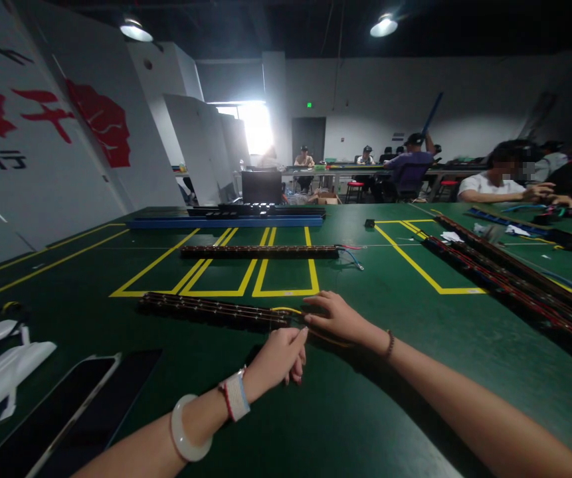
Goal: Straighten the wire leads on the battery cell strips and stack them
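Note:
A long dark strip (210,311) with rows of small shiny points lies on the green table in front of me, its right end between my hands. My left hand (278,355) is closed beside that end, thumb and index fingertips together; what they pinch, if anything, I cannot make out. My right hand (338,315) reaches in from the right, palm down, fingers stretched and apart, close to the strip's end. A yellow wire (286,309) leaves the strip and runs towards my right fingertips. Another thin yellow-orange wire (333,340) passes below that hand.
Farther back lies a second dark strip (260,252) with red and blue leads, inside yellow tape lines. Blue rails (226,222) stand behind it. Wired strips (505,279) lie at right, near a seated co-worker (495,182). Dark flat panels (76,411) and white parts (6,372) are at left.

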`<action>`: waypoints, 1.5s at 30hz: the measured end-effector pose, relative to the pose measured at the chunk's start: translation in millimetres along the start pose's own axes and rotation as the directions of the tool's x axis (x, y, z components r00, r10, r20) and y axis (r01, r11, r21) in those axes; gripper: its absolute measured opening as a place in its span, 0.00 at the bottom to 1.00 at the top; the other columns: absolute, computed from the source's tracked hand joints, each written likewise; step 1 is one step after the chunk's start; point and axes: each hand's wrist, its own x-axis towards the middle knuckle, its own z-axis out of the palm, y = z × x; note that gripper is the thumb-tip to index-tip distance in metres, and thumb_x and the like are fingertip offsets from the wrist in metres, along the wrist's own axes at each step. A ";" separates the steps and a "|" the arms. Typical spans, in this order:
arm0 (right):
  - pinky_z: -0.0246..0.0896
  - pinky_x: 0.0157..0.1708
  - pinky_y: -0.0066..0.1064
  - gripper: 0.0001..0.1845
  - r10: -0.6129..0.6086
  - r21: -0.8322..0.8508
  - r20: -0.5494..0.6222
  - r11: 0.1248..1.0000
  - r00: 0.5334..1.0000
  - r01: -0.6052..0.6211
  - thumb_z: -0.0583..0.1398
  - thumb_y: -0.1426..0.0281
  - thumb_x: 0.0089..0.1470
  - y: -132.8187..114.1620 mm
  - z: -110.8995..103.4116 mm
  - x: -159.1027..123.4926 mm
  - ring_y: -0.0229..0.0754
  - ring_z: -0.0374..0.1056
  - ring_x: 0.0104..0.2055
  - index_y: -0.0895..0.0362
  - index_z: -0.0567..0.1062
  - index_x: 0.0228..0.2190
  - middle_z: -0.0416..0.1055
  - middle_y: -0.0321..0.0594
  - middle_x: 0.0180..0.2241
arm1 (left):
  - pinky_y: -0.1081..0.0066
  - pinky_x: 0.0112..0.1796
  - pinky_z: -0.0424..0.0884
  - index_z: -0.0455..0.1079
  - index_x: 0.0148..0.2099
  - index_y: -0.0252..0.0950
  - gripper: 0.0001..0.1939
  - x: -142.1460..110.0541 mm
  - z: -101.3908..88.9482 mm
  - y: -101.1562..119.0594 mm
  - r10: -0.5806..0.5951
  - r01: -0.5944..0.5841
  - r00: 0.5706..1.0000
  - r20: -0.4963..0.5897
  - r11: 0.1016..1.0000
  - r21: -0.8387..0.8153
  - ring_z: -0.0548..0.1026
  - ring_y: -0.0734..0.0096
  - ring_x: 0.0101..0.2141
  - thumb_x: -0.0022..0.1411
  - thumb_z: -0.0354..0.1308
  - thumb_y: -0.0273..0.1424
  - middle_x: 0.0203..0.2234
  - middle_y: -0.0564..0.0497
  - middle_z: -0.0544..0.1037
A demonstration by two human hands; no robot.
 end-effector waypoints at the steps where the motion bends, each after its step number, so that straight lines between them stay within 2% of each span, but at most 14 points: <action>1: 0.56 0.49 0.35 0.27 0.021 0.023 0.045 0.999 0.999 -0.022 0.59 0.55 0.53 -1.7 -1.8 0.2 0.43 0.61 0.47 0.56 0.71 0.50 0.67 0.46 0.46 | 0.77 0.17 0.63 0.62 0.29 0.31 0.28 -4.6 2.1 2.0 0.055 -0.055 0.998 -0.007 0.998 0.037 0.69 0.75 0.16 0.62 0.41 0.52 0.15 0.52 0.68; 4: 0.54 0.51 0.37 0.29 0.051 0.042 0.153 0.997 0.987 -0.058 0.61 0.53 0.49 -2.5 -4.4 1.0 0.45 0.60 0.50 0.56 0.72 0.50 0.67 0.45 0.46 | 0.78 0.21 0.64 0.64 0.28 0.32 0.27 -17.3 5.5 8.7 0.213 -0.216 0.976 0.035 0.967 0.139 0.67 0.79 0.17 0.63 0.41 0.51 0.16 0.53 0.67; 7: 0.56 0.48 0.36 0.27 0.053 0.086 0.208 0.994 0.977 -0.072 0.61 0.55 0.49 1.5 -3.6 2.5 0.44 0.63 0.47 0.56 0.73 0.48 0.70 0.43 0.43 | 0.79 0.22 0.63 0.64 0.29 0.31 0.25 -21.7 4.8 11.2 0.264 -0.276 0.958 0.112 0.955 0.107 0.66 0.80 0.18 0.64 0.42 0.48 0.16 0.53 0.66; 12: 0.60 0.39 0.30 0.24 0.042 0.229 0.319 0.966 0.947 -0.120 0.59 0.58 0.52 5.3 -1.4 5.0 0.40 0.67 0.39 0.59 0.74 0.46 0.72 0.43 0.40 | 0.81 0.17 0.58 0.63 0.32 0.31 0.24 -13.8 2.8 6.3 0.165 -0.106 0.944 0.285 0.972 -0.209 0.69 0.76 0.18 0.64 0.43 0.48 0.17 0.51 0.68; 16: 0.59 0.34 0.26 0.16 0.068 0.220 0.300 0.966 0.952 -0.138 0.58 0.64 0.54 -0.2 -0.5 4.5 0.37 0.67 0.34 0.61 0.77 0.39 0.73 0.41 0.35 | 0.74 0.22 0.67 0.63 0.38 0.30 0.24 -8.2 4.0 3.0 0.154 0.007 0.922 0.355 0.910 -0.414 0.74 0.69 0.23 0.65 0.42 0.47 0.21 0.47 0.71; 19: 0.58 0.31 0.24 0.11 0.103 0.174 0.248 0.973 0.963 -0.149 0.57 0.69 0.54 -8.7 -0.3 2.5 0.34 0.67 0.31 0.61 0.77 0.37 0.73 0.39 0.32 | 0.64 0.32 0.72 0.62 0.42 0.29 0.22 -6.0 5.5 2.7 0.109 0.085 0.942 0.317 0.837 -0.541 0.76 0.63 0.30 0.65 0.43 0.46 0.26 0.44 0.73; 22: 0.55 0.31 0.24 0.09 0.019 -0.036 0.121 0.999 0.992 -0.015 0.57 0.73 0.54 -20.5 -1.5 -0.2 0.33 0.65 0.31 0.58 0.77 0.33 0.72 0.38 0.31 | 0.58 0.42 0.71 0.60 0.46 0.29 0.20 -4.6 5.7 5.3 0.059 0.136 0.964 0.260 0.727 -0.672 0.76 0.61 0.37 0.66 0.44 0.43 0.33 0.39 0.74; 24: 0.53 0.31 0.25 0.09 -0.042 -0.203 0.084 0.977 0.996 0.058 0.56 0.72 0.56 -28.8 -2.2 -2.1 0.33 0.63 0.30 0.57 0.77 0.32 0.70 0.38 0.30 | 0.56 0.46 0.68 0.60 0.49 0.29 0.20 -3.9 5.1 8.0 0.045 0.169 0.965 0.260 0.653 -0.739 0.75 0.61 0.41 0.66 0.45 0.42 0.39 0.38 0.74; 26: 0.52 0.31 0.28 0.08 -0.097 -0.358 0.104 0.925 0.990 0.128 0.56 0.71 0.56 -35.8 -1.3 -4.1 0.35 0.62 0.29 0.57 0.76 0.32 0.69 0.38 0.29 | 0.55 0.48 0.66 0.61 0.49 0.30 0.20 -2.9 4.5 9.9 0.026 0.191 0.967 0.253 0.586 -0.787 0.75 0.62 0.41 0.67 0.44 0.42 0.40 0.38 0.74; 29: 0.52 0.33 0.32 0.07 -0.201 -0.542 0.164 0.800 0.966 0.259 0.57 0.73 0.55 -42.2 4.9 -8.1 0.38 0.62 0.31 0.60 0.74 0.37 0.69 0.41 0.32 | 0.56 0.48 0.66 0.62 0.45 0.31 0.17 -0.4 4.3 9.2 -0.020 0.189 0.978 0.207 0.501 -0.845 0.75 0.64 0.39 0.66 0.46 0.41 0.37 0.41 0.75; 33: 0.52 0.34 0.34 0.09 -0.279 -0.631 0.236 0.684 0.931 0.365 0.55 0.76 0.57 -46.4 15.6 -13.9 0.41 0.62 0.34 0.65 0.72 0.39 0.67 0.45 0.33 | 0.57 0.48 0.67 0.63 0.41 0.32 0.13 4.8 4.4 2.0 -0.053 0.183 0.983 0.178 0.438 -0.880 0.75 0.66 0.38 0.66 0.47 0.39 0.35 0.44 0.75; 36: 0.51 0.34 0.34 0.08 -0.269 -0.608 0.247 0.706 0.931 0.364 0.56 0.74 0.56 -52.4 12.6 -15.9 0.41 0.61 0.34 0.63 0.72 0.38 0.67 0.45 0.33 | 0.58 0.48 0.67 0.64 0.40 0.32 0.12 7.4 4.0 -2.2 -0.063 0.176 0.984 0.165 0.425 -0.888 0.75 0.67 0.36 0.66 0.48 0.37 0.33 0.45 0.75; 41: 0.47 0.32 0.33 0.10 -0.190 -0.526 0.111 0.822 0.975 0.220 0.55 0.66 0.58 -70.2 -13.8 -16.1 0.39 0.60 0.33 0.58 0.74 0.34 0.67 0.42 0.32 | 0.56 0.47 0.68 0.64 0.36 0.32 0.09 6.6 3.1 -0.9 -0.061 0.164 0.987 0.152 0.400 -0.902 0.75 0.69 0.32 0.65 0.49 0.33 0.27 0.48 0.74; 45: 0.48 0.32 0.33 0.09 -0.115 -0.542 0.121 0.825 0.986 0.163 0.58 0.65 0.56 -73.9 -20.3 -17.8 0.40 0.61 0.33 0.58 0.75 0.33 0.68 0.42 0.32 | 0.58 0.47 0.67 0.64 0.36 0.32 0.09 7.7 3.5 -2.5 -0.028 0.175 0.984 0.177 0.373 -0.911 0.74 0.72 0.29 0.65 0.50 0.32 0.26 0.50 0.73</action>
